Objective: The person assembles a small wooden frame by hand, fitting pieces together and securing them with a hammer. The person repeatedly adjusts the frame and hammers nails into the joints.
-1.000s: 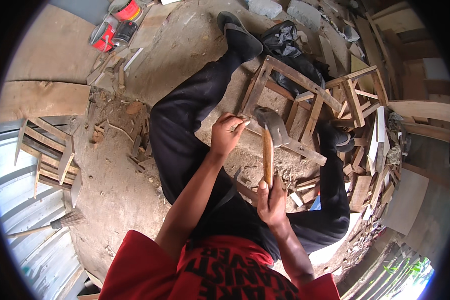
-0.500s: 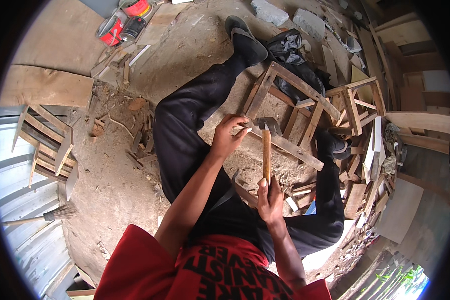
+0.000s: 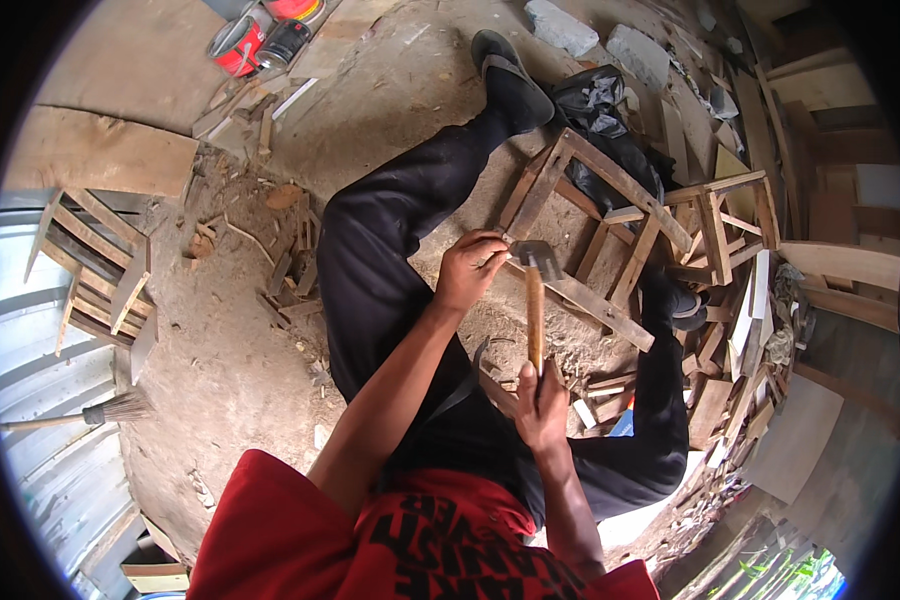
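On bare dirt ground (image 3: 220, 340), littered with offcuts, a person sits with legs in black trousers (image 3: 390, 250) stretched out; red shirt (image 3: 370, 530) fills the lower edge of the view.

Largest item in hand: wooden frame (image 3: 610, 220), a slatted piece of rough timber, lying tilted across the lap and right leg. Its lower rail (image 3: 590, 300) runs diagonally from near the hands toward the right.

Similar wooden frame (image 3: 90, 270) stands well apart at far left, against corrugated metal sheeting (image 3: 40, 420). Flat board (image 3: 100, 160) lies above it. Stack of planks and scrap (image 3: 730, 350) crowds the right side.

Hammer (image 3: 535, 300): wooden handle upright in the view, metal head at top, resting on or just at the lower rail. Cannot tell whether head touches wood.

Right hand (image 3: 540, 405) is wrapped tight around the bottom end of the hammer handle, fingers closed on it.

Left hand (image 3: 470, 270) sits just left of the hammer head, fingertips pinched together at the rail. Whatever they pinch is too small to make out.

Smaller things: dark shoe (image 3: 510, 75) at top, black bag (image 3: 590, 100) beside it, two grey stones (image 3: 600, 35) beyond. Red paint cans (image 3: 240, 45) top left. Brush (image 3: 110, 410) lies at left near the sheeting.
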### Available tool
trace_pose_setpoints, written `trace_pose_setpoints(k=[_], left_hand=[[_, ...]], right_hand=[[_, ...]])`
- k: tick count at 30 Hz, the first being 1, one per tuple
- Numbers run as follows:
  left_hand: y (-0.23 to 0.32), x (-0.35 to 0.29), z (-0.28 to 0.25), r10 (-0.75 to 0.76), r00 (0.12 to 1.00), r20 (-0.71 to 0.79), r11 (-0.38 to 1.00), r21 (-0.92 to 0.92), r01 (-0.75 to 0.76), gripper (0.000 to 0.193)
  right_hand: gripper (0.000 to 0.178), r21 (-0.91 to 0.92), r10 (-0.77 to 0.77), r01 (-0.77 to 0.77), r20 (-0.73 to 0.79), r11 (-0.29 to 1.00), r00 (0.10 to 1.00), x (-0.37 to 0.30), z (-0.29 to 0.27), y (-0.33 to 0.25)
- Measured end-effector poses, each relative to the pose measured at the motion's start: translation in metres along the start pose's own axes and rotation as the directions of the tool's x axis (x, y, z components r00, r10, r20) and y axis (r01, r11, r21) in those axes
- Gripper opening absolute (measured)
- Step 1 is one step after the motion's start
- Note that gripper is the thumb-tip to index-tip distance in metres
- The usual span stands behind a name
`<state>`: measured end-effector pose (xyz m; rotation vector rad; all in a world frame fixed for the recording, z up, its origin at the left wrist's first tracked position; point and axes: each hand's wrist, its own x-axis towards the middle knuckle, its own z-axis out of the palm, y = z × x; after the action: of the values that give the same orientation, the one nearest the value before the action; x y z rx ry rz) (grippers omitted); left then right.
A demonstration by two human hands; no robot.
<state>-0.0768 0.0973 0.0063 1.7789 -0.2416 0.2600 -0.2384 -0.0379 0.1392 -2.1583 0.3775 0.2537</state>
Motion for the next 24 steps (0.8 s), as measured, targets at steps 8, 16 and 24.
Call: trace_pose_setpoints(k=[8, 16, 24], left_hand=[[0.002, 0.002, 0.002, 0.005, 1.000, -0.027, 0.999, 0.035, -0.004, 0.013], [0.000, 0.000, 0.001, 0.017, 1.000, -0.025, 0.999, 0.049, -0.016, 0.014], [0.000, 0.001, 0.002, 0.038, 0.999, -0.015, 0.999, -0.037, -0.039, 0.013]], right_hand=[[0.034, 0.138, -0.128, 0.136, -0.067, 0.981, 0.989, -0.006, -0.004, -0.017], [0.039, 0.071, -0.025, 0.031, -0.086, 0.997, 0.996, -0.004, -0.005, -0.016], [0.042, 0.048, 0.019, -0.018, -0.028, 0.999, 0.999, 0.003, 0.011, 0.002]])
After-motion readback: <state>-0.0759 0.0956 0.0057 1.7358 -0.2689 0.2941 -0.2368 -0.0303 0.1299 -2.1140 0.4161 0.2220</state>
